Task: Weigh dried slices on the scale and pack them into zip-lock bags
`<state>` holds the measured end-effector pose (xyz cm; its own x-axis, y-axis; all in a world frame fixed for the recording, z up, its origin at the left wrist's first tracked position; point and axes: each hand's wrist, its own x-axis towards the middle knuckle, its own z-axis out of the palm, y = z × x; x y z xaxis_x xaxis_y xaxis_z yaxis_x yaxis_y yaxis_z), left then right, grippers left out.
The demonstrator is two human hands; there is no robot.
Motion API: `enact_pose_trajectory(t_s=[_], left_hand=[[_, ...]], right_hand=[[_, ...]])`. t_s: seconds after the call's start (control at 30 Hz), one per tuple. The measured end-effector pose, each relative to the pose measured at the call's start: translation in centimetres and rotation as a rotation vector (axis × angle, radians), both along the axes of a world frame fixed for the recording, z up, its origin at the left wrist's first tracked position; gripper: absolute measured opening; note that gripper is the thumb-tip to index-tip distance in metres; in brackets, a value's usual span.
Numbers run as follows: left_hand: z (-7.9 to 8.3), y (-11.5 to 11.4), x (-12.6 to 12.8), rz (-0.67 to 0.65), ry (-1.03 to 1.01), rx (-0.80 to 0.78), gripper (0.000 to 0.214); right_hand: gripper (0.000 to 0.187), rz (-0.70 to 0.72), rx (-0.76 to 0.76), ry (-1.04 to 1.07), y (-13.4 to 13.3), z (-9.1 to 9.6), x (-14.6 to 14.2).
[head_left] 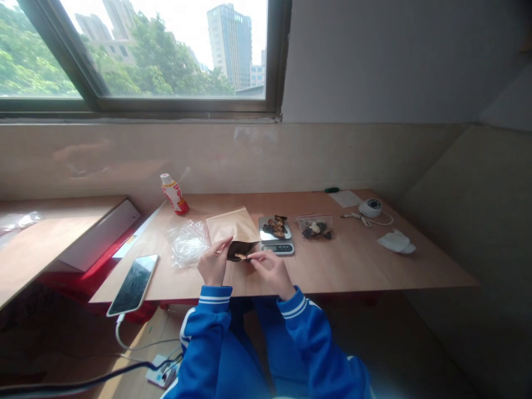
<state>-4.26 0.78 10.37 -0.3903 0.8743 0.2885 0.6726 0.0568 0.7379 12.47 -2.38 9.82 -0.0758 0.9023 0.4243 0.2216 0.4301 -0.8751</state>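
Bag [233, 223], brown and papery, lies on the table [332, 271] just beyond the hands, its dark mouth turned back toward them. The left hand [213, 263] pinches the near left edge of that mouth between thumb and fingers, the grip closed on the paper. The right hand [272, 271] is at the opposite side, thumb and forefinger drawn together at the rim; whether they grip the paper or the pale piece [240, 256] showing in the mouth, just left of those fingertips, I cannot tell.

For this work at the mouth, a firm, low pinch by the left hand should stop the paper from folding shut, while the right does better with a light touch, since the piece looks dry and could snap. Spreading the sides apart evenly would give the fingertips room and a clearer view of the dark inside.

The scale [277, 247], bearing dark dried chunks [275, 226], sits just beyond the right hand, close against the bag's right side. Leaning the bag or a wrist on it could upset the reading, so small movements toward the left hand seem safer. A pouch [316, 227] of similar chunks lies farther right of the right hand; crumpled plastic [187, 244] lies beyond and left of the left hand, with the phone [133, 285] farther left.
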Motion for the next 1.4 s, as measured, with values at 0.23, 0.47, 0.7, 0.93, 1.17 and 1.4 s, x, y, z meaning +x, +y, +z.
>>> enact_pose_trajectory(t_s=[0.23, 0.47, 0.7, 0.93, 1.17, 1.4], left_hand=[[0.5, 0.7, -0.9, 0.030, -0.061, 0.024, 0.022], [0.8, 0.7, -1.5, 0.040, -0.077, 0.029, 0.021], [0.8, 0.8, -1.5, 0.035, -0.085, 0.034, 0.022], [0.2, 1.1, -0.9, 0.040, -0.060, 0.016, 0.024], [-1.9, 1.7, -1.8, -0.029, -0.018, -0.019, 0.023], [-4.7, 2.8, -2.0, -0.072, 0.059, -0.057, 0.020]], right_hand=[[0.019, -0.244, -0.120, 0.067, 4.0, -1.9, 4.6], [0.018, -0.230, 0.072, -0.448, 10.0, -4.6, 5.0], [0.025, -0.307, 0.149, -0.493, 9.0, -4.8, 4.6], [0.029, -0.112, 0.181, -0.209, 0.9, -4.7, 0.7], [0.029, -0.010, 0.094, -0.222, -1.4, -7.0, 0.4], [0.029, -0.185, -0.042, -0.176, -0.6, -8.4, 5.2]])
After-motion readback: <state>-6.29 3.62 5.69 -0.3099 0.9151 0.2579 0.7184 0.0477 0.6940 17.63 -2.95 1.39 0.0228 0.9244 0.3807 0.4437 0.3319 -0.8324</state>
